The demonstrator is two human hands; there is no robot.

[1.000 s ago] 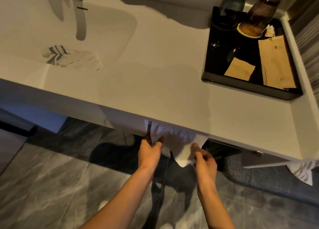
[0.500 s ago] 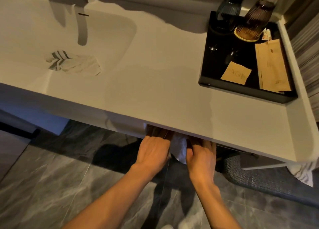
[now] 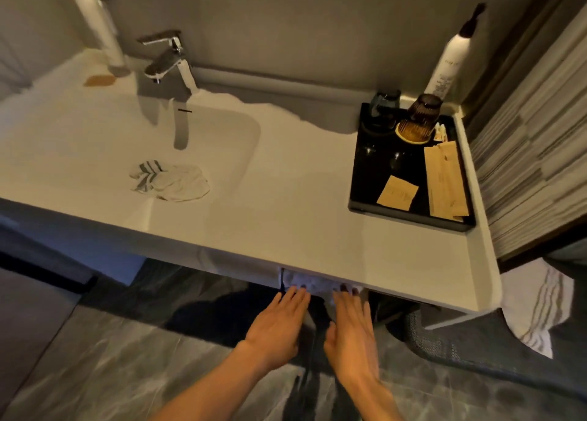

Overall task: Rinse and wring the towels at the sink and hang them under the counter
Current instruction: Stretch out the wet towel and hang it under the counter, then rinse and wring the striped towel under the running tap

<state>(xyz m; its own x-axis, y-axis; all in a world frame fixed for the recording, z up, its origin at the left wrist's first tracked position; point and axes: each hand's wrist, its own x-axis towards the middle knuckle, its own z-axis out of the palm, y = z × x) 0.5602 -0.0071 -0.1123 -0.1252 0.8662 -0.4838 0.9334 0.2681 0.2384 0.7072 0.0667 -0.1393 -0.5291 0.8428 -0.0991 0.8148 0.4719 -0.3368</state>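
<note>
Both hands, the left hand (image 3: 279, 322) and right hand (image 3: 352, 325), are reaching flat with fingers straight, fingertips touching the white towel (image 3: 313, 284) hanging just under the counter edge (image 3: 317, 255), probably smoothing it so it drapes evenly. Beyond the left hand, a striped towel (image 3: 171, 182) is lying crumpled in the sink (image 3: 222, 141), seemingly awaiting wringing.

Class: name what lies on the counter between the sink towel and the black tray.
Nothing: in the head view, bare white counter runs from the crumpled towel to the black tray.
</note>
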